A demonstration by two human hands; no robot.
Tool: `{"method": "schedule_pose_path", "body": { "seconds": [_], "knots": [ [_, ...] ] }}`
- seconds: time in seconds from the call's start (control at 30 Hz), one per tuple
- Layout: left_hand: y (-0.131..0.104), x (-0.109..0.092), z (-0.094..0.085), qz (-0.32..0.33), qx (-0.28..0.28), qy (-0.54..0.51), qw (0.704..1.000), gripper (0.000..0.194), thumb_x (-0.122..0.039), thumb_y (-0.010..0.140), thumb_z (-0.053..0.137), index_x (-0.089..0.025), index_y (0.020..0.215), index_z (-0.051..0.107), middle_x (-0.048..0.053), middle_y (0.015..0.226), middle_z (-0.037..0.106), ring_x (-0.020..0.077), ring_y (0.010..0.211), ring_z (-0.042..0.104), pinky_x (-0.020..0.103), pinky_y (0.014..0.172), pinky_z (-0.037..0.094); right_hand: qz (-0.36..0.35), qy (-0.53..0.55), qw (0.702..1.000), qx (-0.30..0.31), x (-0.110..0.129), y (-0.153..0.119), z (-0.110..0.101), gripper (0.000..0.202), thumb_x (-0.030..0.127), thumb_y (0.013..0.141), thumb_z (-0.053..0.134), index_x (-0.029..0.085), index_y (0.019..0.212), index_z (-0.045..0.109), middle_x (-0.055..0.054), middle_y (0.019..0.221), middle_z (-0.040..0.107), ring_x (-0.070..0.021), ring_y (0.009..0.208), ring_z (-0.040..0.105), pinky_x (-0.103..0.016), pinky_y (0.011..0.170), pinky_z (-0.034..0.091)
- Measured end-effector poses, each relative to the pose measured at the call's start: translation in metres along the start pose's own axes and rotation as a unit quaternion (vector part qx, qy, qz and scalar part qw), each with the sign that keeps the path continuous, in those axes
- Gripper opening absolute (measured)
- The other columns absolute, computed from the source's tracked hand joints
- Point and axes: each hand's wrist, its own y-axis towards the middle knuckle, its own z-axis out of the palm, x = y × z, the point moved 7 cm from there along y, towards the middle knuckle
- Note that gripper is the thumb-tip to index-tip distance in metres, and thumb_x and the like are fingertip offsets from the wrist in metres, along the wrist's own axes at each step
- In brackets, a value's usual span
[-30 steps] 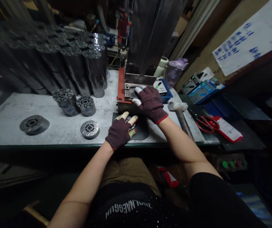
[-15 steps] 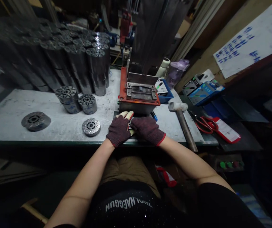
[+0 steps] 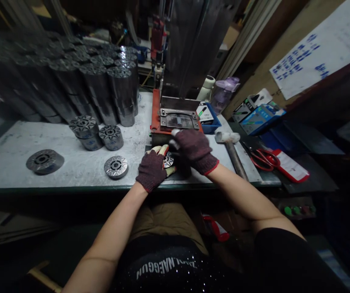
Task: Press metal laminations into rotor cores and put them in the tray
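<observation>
My left hand [image 3: 152, 167], in a dark knit glove with pale fingertips, curls its fingers and thumb around a round slotted metal core [image 3: 168, 160] near the table's front edge. Part of this core is hidden by the glove. My right hand [image 3: 192, 148], gloved alike, is lifted just right of it, before the front of an orange-topped press base [image 3: 156, 118]. Its fingers are blurred by motion, so I cannot make out anything in them. Another slotted core [image 3: 116, 167] lies flat to the left of my left hand.
Tall stacks of metal cores [image 3: 123, 93] fill the back left. Short stacks [image 3: 85, 132] and a tilted core pile [image 3: 44, 161] stand before them. To the right lie a hammer [image 3: 228, 138], red-handled scissors [image 3: 263, 158] and a blue tray [image 3: 213, 125].
My right hand has risen away from the core towards the press base, uncovering part of the core. My left hand stays around it. The view has shifted slightly.
</observation>
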Motion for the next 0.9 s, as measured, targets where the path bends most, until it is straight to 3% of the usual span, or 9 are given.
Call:
{"method": "schedule_pose_path", "body": {
  "seconds": [0.07, 0.13, 0.33, 0.43, 0.5, 0.57, 0.7, 0.77, 0.9],
  "knots": [
    [0.000, 0.000, -0.001, -0.009, 0.000, 0.004, 1.000, 0.077, -0.051, 0.079, 0.076, -0.019, 0.144, 0.049, 0.015, 0.137, 0.058, 0.0329, 0.121, 0.057, 0.046, 0.104, 0.046, 0.035, 0.006, 0.994, -0.101, -0.021, 0.005, -0.010, 0.049, 0.040, 0.102, 0.042, 0.011, 0.138, 0.057, -0.020, 0.125, 0.065, -0.0343, 0.115, 0.056, -0.047, 0.095, 0.042],
    [0.000, 0.000, -0.001, -0.014, -0.003, 0.000, 1.000, 0.079, -0.052, 0.078, 0.076, -0.018, 0.144, 0.049, 0.016, 0.137, 0.057, 0.0337, 0.123, 0.056, 0.047, 0.105, 0.045, 0.033, 0.017, 0.991, -0.132, -0.034, 0.016, -0.009, 0.054, 0.044, 0.100, 0.045, 0.009, 0.140, 0.055, -0.021, 0.129, 0.062, -0.0352, 0.119, 0.051, -0.048, 0.098, 0.039],
    [-0.003, 0.000, 0.001, 0.014, 0.006, -0.032, 0.999, 0.082, -0.046, 0.077, 0.078, -0.018, 0.146, 0.046, 0.015, 0.145, 0.052, 0.0329, 0.133, 0.050, 0.045, 0.113, 0.041, -0.014, 0.032, 0.995, -0.096, -0.034, 0.040, -0.011, 0.039, 0.037, 0.098, 0.051, 0.013, 0.125, 0.067, -0.016, 0.118, 0.067, -0.0312, 0.110, 0.054, -0.041, 0.092, 0.040],
    [-0.003, 0.003, 0.002, 0.014, 0.001, -0.034, 0.999, 0.078, -0.043, 0.078, 0.077, -0.019, 0.146, 0.047, 0.014, 0.145, 0.053, 0.0317, 0.133, 0.050, 0.045, 0.113, 0.041, 0.003, 0.038, 0.995, -0.094, -0.028, 0.027, -0.014, 0.034, 0.031, 0.100, 0.045, 0.015, 0.115, 0.071, -0.015, 0.111, 0.071, -0.0290, 0.104, 0.059, -0.038, 0.087, 0.041],
    [-0.003, 0.003, 0.003, 0.015, -0.003, -0.035, 0.999, 0.078, -0.044, 0.078, 0.077, -0.019, 0.146, 0.047, 0.014, 0.144, 0.053, 0.0316, 0.133, 0.051, 0.045, 0.112, 0.042, 0.018, 0.061, 0.993, -0.101, -0.022, 0.009, -0.009, 0.036, 0.030, 0.103, 0.040, 0.015, 0.119, 0.068, -0.014, 0.112, 0.072, -0.0266, 0.102, 0.062, -0.035, 0.085, 0.042],
    [-0.003, 0.003, 0.003, 0.020, -0.007, -0.037, 0.999, 0.077, -0.043, 0.079, 0.076, -0.019, 0.146, 0.047, 0.014, 0.144, 0.054, 0.0315, 0.131, 0.051, 0.045, 0.111, 0.042, 0.012, 0.090, 0.993, -0.071, -0.012, -0.008, 0.007, 0.036, 0.029, 0.102, 0.041, 0.015, 0.126, 0.065, -0.013, 0.113, 0.073, -0.0240, 0.099, 0.065, -0.032, 0.082, 0.043],
    [-0.003, 0.003, 0.003, 0.028, -0.017, -0.045, 0.998, 0.074, -0.040, 0.079, 0.076, -0.018, 0.144, 0.049, 0.014, 0.142, 0.055, 0.0307, 0.129, 0.053, 0.045, 0.111, 0.042, -0.048, 0.067, 0.992, 0.093, 0.011, -0.028, 0.043, 0.029, 0.028, 0.097, 0.051, 0.016, 0.117, 0.068, -0.014, 0.105, 0.076, -0.0262, 0.095, 0.069, -0.032, 0.077, 0.045],
    [-0.003, 0.003, 0.003, 0.027, -0.014, -0.048, 0.998, 0.074, -0.040, 0.078, 0.076, -0.019, 0.144, 0.048, 0.014, 0.141, 0.055, 0.0306, 0.130, 0.052, 0.045, 0.111, 0.042, -0.069, 0.034, 0.988, 0.135, 0.018, -0.025, 0.047, 0.032, 0.030, 0.099, 0.048, 0.018, 0.121, 0.067, -0.015, 0.103, 0.076, -0.0283, 0.095, 0.070, -0.033, 0.075, 0.045],
    [-0.002, 0.004, 0.000, 0.006, -0.018, -0.043, 0.999, 0.077, -0.045, 0.076, 0.077, -0.019, 0.143, 0.050, 0.014, 0.137, 0.058, 0.0304, 0.127, 0.054, 0.044, 0.109, 0.044, -0.074, 0.021, 0.984, 0.160, 0.021, -0.010, 0.046, 0.040, 0.032, 0.103, 0.040, 0.021, 0.135, 0.060, -0.015, 0.106, 0.075, -0.0280, 0.096, 0.071, -0.034, 0.077, 0.046]
  ]
}}
